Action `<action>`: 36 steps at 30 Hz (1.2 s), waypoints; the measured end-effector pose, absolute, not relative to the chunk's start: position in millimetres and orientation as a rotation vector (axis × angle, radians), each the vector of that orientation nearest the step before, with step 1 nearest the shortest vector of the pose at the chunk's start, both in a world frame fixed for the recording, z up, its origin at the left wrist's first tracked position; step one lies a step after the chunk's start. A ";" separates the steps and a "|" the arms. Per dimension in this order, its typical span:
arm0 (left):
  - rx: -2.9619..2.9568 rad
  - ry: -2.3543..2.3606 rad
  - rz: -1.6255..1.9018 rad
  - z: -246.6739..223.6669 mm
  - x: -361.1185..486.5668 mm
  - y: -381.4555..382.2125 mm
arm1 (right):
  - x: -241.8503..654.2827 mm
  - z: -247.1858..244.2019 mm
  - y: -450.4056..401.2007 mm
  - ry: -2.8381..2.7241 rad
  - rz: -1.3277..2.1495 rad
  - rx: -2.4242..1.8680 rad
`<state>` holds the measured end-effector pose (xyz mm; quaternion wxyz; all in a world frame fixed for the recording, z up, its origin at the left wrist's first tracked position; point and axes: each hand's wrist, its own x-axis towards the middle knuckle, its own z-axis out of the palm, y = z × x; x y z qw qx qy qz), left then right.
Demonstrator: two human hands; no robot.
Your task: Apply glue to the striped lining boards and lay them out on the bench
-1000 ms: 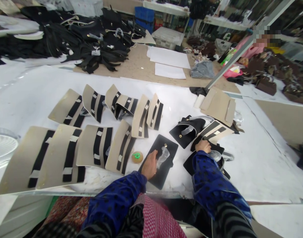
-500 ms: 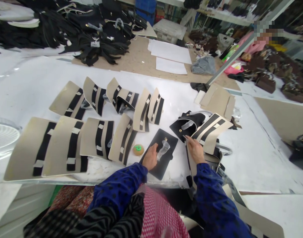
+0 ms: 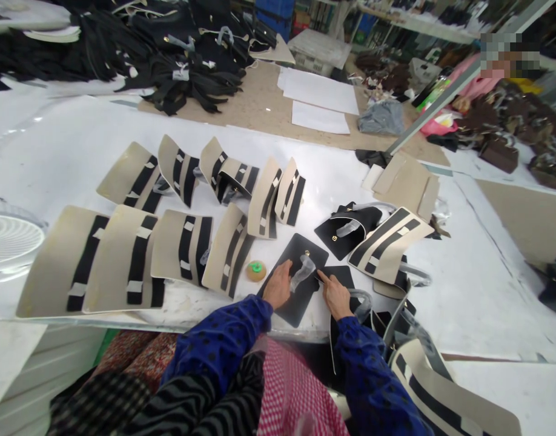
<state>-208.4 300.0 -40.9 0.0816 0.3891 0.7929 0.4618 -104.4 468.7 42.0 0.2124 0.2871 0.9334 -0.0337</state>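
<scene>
A flat black bag panel [image 3: 300,303] lies in front of me, with a small gold clasp [image 3: 307,253] and a plastic-wrapped handle [image 3: 303,274] on it. My left hand [image 3: 278,286] rests flat on its left side, fingers stretched out. The index finger of my right hand [image 3: 335,295] reaches to the small tab at its right edge; the other fingers are partly hidden. Beneath and beside that hand lies another black bag piece [image 3: 344,277] with a wrapped handle [image 3: 361,304]. Left of my left hand sits a round tan object with a green top [image 3: 256,270].
Several curved beige panels with black strips [image 3: 175,245] stand in two rows at left. Further bag pieces [image 3: 389,242] crowd the right, near stacked beige boards [image 3: 407,181]. A white fan [image 3: 14,239] is at far left. A metal post [image 3: 441,103] rises behind.
My right hand has moved left and down to the black panel's edge. The raised black piece it was touching now lies lower, beside the panel. My left hand stays on the panel.
</scene>
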 end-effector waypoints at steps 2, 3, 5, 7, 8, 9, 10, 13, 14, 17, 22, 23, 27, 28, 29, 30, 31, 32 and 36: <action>1.166 2.371 1.374 -42.7 -208.5 300.1 | -104.5 38.5 466.4 2.568 -0.068 0.788; 1.169 2.372 1.370 -43.6 -208.6 300.1 | -104.7 36.9 465.4 2.557 -0.058 0.781; 1.172 2.375 1.360 -45.5 -208.8 300.2 | -105.7 34.9 464.1 2.536 -0.044 0.766; 1.176 2.378 1.353 -46.7 -208.9 300.3 | -106.9 34.5 463.0 2.515 -0.037 0.753; 1.178 2.379 1.352 -46.9 -208.9 300.3 | -107.3 34.8 462.3 2.506 -0.036 0.749; 1.181 2.380 1.351 -46.9 -208.8 300.4 | -107.4 35.3 461.3 2.496 -0.035 0.748; 1.183 2.381 1.350 -46.8 -208.7 300.4 | -107.0 35.9 459.9 2.486 -0.036 0.750; 1.190 2.384 1.351 -45.7 -208.4 300.5 | -104.2 37.5 455.5 2.463 -0.048 0.766; 1.194 2.386 1.351 -45.4 -208.3 300.5 | -103.1 38.1 455.0 2.460 -0.059 0.773; 1.204 2.398 1.341 -44.9 -208.1 300.4 | -100.5 41.2 461.4 2.469 -0.121 0.799; 1.204 2.429 1.316 -46.9 -208.2 301.1 | -86.1 52.6 497.8 2.529 -0.289 0.956; 1.204 2.432 1.315 -47.6 -208.2 301.4 | -80.0 54.2 505.1 2.540 -0.323 1.009; 1.195 2.440 1.320 -49.3 -207.7 302.4 | -53.1 50.3 518.8 2.542 -0.495 1.130; 1.192 2.442 1.321 -49.6 -207.6 302.6 | -48.5 46.6 517.9 2.548 -0.544 1.130; 1.190 2.444 1.322 -49.9 -207.5 302.7 | -45.6 42.0 515.6 2.564 -0.590 1.127; 1.189 2.445 1.321 -50.2 -207.4 302.8 | -44.7 36.6 512.4 2.590 -0.630 1.129; 1.191 2.446 1.320 -50.5 -207.5 302.8 | -45.9 30.8 508.6 2.625 -0.662 1.138; 1.194 2.447 1.319 -50.9 -207.5 302.9 | -49.1 24.7 504.4 2.665 -0.687 1.154; 1.192 2.463 1.311 -51.1 -208.0 303.3 | -72.7 2.3 488.2 2.808 -0.736 1.214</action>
